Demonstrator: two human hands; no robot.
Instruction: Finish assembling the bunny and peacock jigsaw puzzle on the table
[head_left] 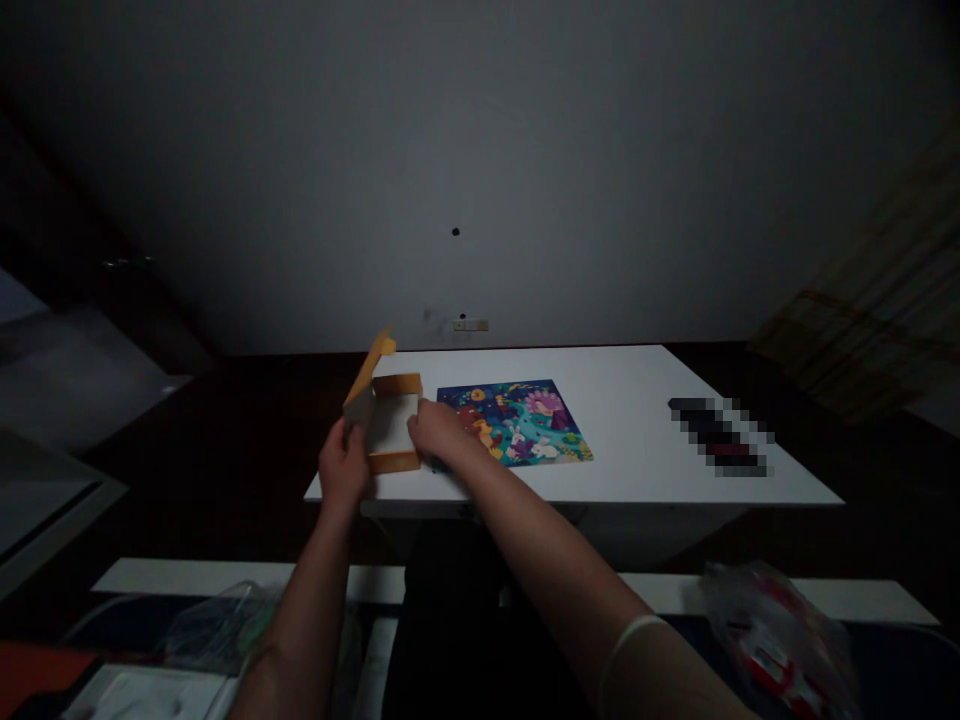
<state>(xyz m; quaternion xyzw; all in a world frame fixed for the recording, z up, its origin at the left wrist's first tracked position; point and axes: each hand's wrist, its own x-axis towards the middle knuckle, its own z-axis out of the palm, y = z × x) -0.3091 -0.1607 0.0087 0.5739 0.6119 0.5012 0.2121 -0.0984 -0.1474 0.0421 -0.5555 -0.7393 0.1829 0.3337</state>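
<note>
Fingers (pixel 339 445) of both hands on an orange-rimmed cardboard box (pixel 394 422)

From the head camera, you have your hands at the box's walls. Your left hand (pixel 343 468) holds its near left side, fingers curled around the card in what looks like a grip, though the thumb is hard to make out. Your right hand (pixel 439 428) reaches across from the other side, fingers pressed together, their tips against the box's right wall; you cannot tell whether they pinch it.

The box sits open near the left edge of the white table (pixel 637 420). Its thin orange walls stand around a pale floor, and a flap (pixel 371 365) tilts up and outward at the far left.

Just right of your right hand lies a flat, square illustrated puzzle (pixel 517 425), smooth and bright, with blue ground and white rabbits. Well to the right sits a pixelated dark strip (pixel 716 435). Below the table, at lower right, lies a crinkled clear plastic bag (pixel 772 640) with red print.
</note>
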